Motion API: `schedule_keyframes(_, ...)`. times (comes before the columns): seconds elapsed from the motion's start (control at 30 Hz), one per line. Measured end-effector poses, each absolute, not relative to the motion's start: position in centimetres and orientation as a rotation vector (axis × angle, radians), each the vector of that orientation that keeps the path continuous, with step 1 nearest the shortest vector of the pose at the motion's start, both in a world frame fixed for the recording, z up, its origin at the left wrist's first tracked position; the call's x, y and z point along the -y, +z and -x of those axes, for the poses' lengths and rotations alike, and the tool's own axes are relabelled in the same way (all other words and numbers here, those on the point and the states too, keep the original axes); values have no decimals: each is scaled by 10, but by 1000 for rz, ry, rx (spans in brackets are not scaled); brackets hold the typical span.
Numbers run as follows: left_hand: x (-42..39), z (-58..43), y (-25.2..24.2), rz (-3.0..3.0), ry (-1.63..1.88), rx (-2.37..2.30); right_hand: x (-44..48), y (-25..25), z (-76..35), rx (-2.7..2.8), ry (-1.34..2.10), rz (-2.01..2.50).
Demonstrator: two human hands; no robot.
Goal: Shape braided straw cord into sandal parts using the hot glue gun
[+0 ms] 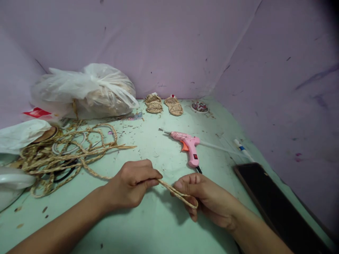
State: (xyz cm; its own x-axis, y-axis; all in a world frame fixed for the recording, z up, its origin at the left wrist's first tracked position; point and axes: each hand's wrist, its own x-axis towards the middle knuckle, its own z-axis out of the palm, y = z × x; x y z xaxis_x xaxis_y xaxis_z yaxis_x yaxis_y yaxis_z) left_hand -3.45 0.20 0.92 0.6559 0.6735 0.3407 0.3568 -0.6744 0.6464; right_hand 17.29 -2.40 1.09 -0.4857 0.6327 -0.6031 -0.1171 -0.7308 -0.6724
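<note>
A braided straw cord (182, 197) is folded back on itself in a narrow loop between my two hands. My left hand (135, 183) pinches the cord between thumb and fingertips. On the other side, my right hand (201, 197) has its thumb and fingers round the looped end, which shows in front of its fingers. From behind my left hand the cord runs left into a tangled heap of the same braid (90, 155). Beyond my right hand lies a pink glue gun (189, 143) on its side, with an orange trigger and a clear glue stick in its back.
Two small woven sandals (153, 104) lie by the back wall, beside a dish of beads (200, 107). A filled white plastic bag (92, 93) stands at back left. To the right are a dark phone-like slab (278, 208) and a white tube (243, 150). Scraps dot the green table.
</note>
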Motion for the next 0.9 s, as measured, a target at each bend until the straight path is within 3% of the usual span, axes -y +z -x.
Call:
schedule_keyframes(0.43,2,32,5,-2296,941,-1151,15,17,-180,932,1637,1186)
schedule_keyframes(0.9,7,26,8,-2268,838,-1195,14,10,-181,1003,1440,1387)
